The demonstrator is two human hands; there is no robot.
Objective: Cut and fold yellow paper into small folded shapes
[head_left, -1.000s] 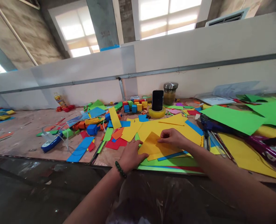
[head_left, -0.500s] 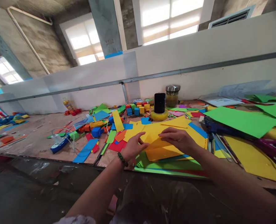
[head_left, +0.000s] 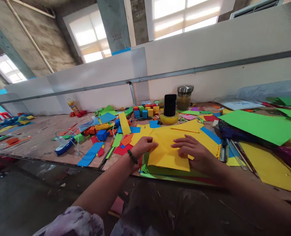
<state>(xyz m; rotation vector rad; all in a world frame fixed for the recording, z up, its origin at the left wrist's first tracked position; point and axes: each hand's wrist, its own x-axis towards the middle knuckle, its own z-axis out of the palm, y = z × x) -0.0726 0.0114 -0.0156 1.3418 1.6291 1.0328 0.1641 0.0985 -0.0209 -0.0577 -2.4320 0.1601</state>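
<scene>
A creased yellow paper sheet (head_left: 168, 156) lies in front of me on a stack of coloured sheets, with green sheets (head_left: 157, 171) showing beneath its near edge. My left hand (head_left: 145, 146), a dark beaded bracelet at its wrist, has its fingers curled in and its thumb at the sheet's left side, closed on it. Over the right part of the sheet, my right hand (head_left: 193, 151) rests palm down with fingers stretched out and slightly apart. Further yellow paper (head_left: 182, 130) spreads behind both hands.
A phone (head_left: 170, 105) stands in a yellow tape roll (head_left: 169, 118), beside a lidded jar (head_left: 184, 98). Foam blocks (head_left: 145, 113) and paper scraps lie leftward, near a blue-and-white power strip (head_left: 65, 146). Box cutter (head_left: 223, 150) and green sheet (head_left: 261, 126) are at right.
The yellow sheet's raised, folded part now lies flatter and opened out. My right hand has gone from a pinch to spread fingers on the paper; my left fingers have curled in.
</scene>
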